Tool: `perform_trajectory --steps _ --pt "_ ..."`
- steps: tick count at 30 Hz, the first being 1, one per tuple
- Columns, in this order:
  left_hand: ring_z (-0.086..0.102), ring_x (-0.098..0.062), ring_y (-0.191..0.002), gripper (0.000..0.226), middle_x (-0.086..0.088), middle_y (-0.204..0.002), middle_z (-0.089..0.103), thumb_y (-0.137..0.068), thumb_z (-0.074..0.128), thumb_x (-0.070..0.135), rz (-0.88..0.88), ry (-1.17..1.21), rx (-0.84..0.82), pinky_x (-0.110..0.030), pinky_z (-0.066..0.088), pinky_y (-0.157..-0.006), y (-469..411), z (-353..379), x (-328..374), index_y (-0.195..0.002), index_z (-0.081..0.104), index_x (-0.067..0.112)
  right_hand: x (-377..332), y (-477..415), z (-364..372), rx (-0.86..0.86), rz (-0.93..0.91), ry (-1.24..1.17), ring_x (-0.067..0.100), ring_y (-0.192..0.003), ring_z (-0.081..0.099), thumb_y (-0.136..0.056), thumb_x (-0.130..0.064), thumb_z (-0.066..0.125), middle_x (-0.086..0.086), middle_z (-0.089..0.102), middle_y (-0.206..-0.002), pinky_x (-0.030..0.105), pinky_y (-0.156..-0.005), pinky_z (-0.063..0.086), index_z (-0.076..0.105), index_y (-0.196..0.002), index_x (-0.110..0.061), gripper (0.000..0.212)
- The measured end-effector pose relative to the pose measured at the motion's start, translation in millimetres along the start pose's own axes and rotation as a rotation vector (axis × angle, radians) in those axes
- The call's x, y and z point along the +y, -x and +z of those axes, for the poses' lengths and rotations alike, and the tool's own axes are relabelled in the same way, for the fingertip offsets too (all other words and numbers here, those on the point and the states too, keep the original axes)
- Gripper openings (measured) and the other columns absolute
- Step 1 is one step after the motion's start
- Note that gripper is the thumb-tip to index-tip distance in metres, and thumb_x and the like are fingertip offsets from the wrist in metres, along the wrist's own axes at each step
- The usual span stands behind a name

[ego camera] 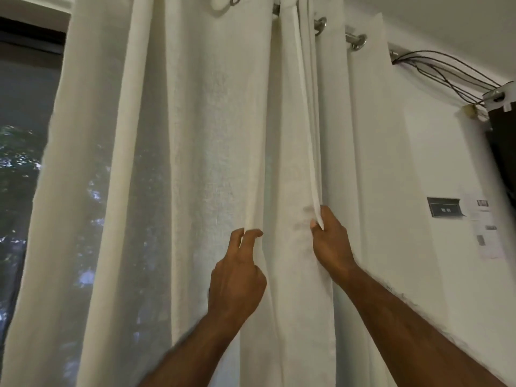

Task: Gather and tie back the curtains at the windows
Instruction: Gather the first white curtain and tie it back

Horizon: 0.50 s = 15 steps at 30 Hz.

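At the right side of the window (pixel 19 169), from where I stand, the white curtain (pixel 212 135) hangs full length in loose folds from its rod (pixel 350 36), spread wide and not yet gathered. The person's right hand (pixel 332 244) is raised against the inner edge of the cloth, thumb and fingers closed round the lower end of a narrow white strip (pixel 315 191) that runs down from near the rod; whether that strip is a tie or only the hem I cannot tell. The left hand (pixel 237 277) is just beside it to the left, its fingers (pixel 252 233) bent and touching a fold. Whether they pinch the fabric or merely brush it is not clear to me.

I'd judge this an early point, with the gathering barely begun. The risk I see is in the pull: a hard tug downward on that strip would load the rings (pixel 358 43) and the rod, and the rod's far end sits near a bundle of cables (pixel 446 68) along the wall. Folds also lie well to the left of both hands, so a hasty sweep could leave some hanging outside the bunch, and a tie round it would then sit lopsided
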<state>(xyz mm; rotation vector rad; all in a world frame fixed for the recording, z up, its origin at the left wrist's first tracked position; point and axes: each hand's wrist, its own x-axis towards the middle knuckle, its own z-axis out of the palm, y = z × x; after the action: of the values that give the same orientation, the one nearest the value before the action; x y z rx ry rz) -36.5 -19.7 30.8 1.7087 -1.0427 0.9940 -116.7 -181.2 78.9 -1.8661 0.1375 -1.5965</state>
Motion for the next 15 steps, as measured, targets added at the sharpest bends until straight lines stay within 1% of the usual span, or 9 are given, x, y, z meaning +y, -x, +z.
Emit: perform_trajectory --steps 2,4,7,9,10,11,12,13,15 --pt "0.066 -0.015 -0.089 0.067 0.015 -0.141 0.044 -0.085 0.048 -0.004 -0.041 0.010 -0.006 -0.032 0.058 -0.081 -0.2 -12.7 -3.0 -0.141 0.042 0.033 -7.5 -1.7 6.3 0.002 0.012 0.015 0.017 -0.092 0.063 -0.105 -0.016 0.041 0.005 0.067 -0.114 0.021 -0.071 0.052 0.054 -0.130 -0.016 0.028" --pt "0.066 -0.017 -0.097 0.065 0.015 -0.140 0.048 -0.086 0.049 -0.002 -0.056 0.021 0.001 -0.033 0.056 -0.090 1.3 -28.4 -6.7 -0.143 0.043 0.029 -19.1 0.4 18.2 0.010 0.020 0.006 0.021 -0.103 0.064 -0.106 -0.025 0.042 0.006 0.066 -0.121 0.033 -0.088 0.053 0.052 -0.134 -0.015 0.032" --pt "0.061 -0.015 -0.113 0.062 0.014 -0.139 0.050 -0.087 0.051 -0.002 -0.040 0.025 0.048 -0.031 0.051 -0.100 1.9 -53.0 -19.0 -0.141 0.046 0.028 -46.7 14.5 55.0 -0.071 0.019 0.018 0.021 -0.103 0.065 -0.106 -0.032 0.040 0.004 0.067 -0.120 0.034 -0.091 0.053 0.051 -0.137 -0.018 0.036" --pt "0.060 -0.016 -0.115 0.065 0.014 -0.137 0.052 -0.083 0.051 -0.004 -0.021 0.010 0.089 -0.029 0.050 -0.097 3.0 -75.9 -33.7 -0.138 0.049 0.030 -70.8 25.6 89.4 -0.124 0.005 0.012 0.026 -0.109 0.067 -0.105 -0.030 0.042 0.006 0.069 -0.122 0.042 -0.097 0.054 0.052 -0.137 -0.021 0.035" --pt "0.061 -0.018 -0.114 0.067 0.013 -0.136 0.053 -0.079 0.050 -0.004 0.000 -0.006 0.106 -0.031 0.050 -0.095 2.8 -89.7 -43.9 -0.136 0.051 0.031 -86.0 30.3 108.3 -0.138 -0.009 0.000 0.029 -0.112 0.066 -0.104 -0.028 0.043 0.009 0.069 -0.123 0.043 -0.098 0.052 0.054 -0.135 -0.020 0.034" --pt "0.062 -0.021 -0.111 0.068 0.011 -0.135 0.055 -0.074 0.049 -0.003 0.025 -0.026 0.126 -0.035 0.051 -0.092 1.9 -104.2 -52.5 -0.133 0.053 0.032 -103.4 35.0 126.3 -0.148 -0.026 -0.009 0.031 -0.114 0.065 -0.104 -0.026 0.043 0.011 0.068 -0.123 0.038 -0.097 0.051 0.055 -0.133 -0.016 0.033" --pt "0.063 -0.024 -0.109 0.069 0.009 -0.133 0.057 -0.069 0.048 0.001 0.050 -0.043 0.152 -0.038 0.053 -0.090 0.2 -121.4 -62.7 -0.131 0.055 0.031 -123.6 40.8 146.0 -0.155 -0.040 -0.017 0.032 -0.114 0.064 -0.104 -0.022 0.041 0.015 0.067 -0.124 0.033 -0.093 0.050 0.055 -0.132 -0.012 0.033" --pt "0.064 -0.027 -0.107 0.069 0.007 -0.130 0.059 -0.064 0.046 0.006 0.071 -0.051 0.189 -0.041 0.054 -0.087 -1.9 -140.0 -72.3 -0.128 0.057 0.030 -145.7 48.6 164.6 -0.174 -0.048 -0.032 0.035 -0.114 0.063 -0.104 -0.019 0.040 0.019 0.066 -0.124 0.031 -0.088 0.047 0.054 -0.132 -0.008 0.032" --pt "0.064 -0.031 -0.104 0.065 0.002 -0.122 0.064 -0.059 0.044 0.011 0.075 -0.043 0.279 -0.047 0.053 -0.086 -5.0 -177.4 -92.0 -0.120 0.062 0.025 -185.0 69.8 200.0 -0.261 -0.058 -0.031 0.042 -0.113 0.061 -0.103 -0.014 0.041 0.027 0.064 -0.122 0.037 -0.086 0.047 0.053 -0.127 -0.005 0.029"
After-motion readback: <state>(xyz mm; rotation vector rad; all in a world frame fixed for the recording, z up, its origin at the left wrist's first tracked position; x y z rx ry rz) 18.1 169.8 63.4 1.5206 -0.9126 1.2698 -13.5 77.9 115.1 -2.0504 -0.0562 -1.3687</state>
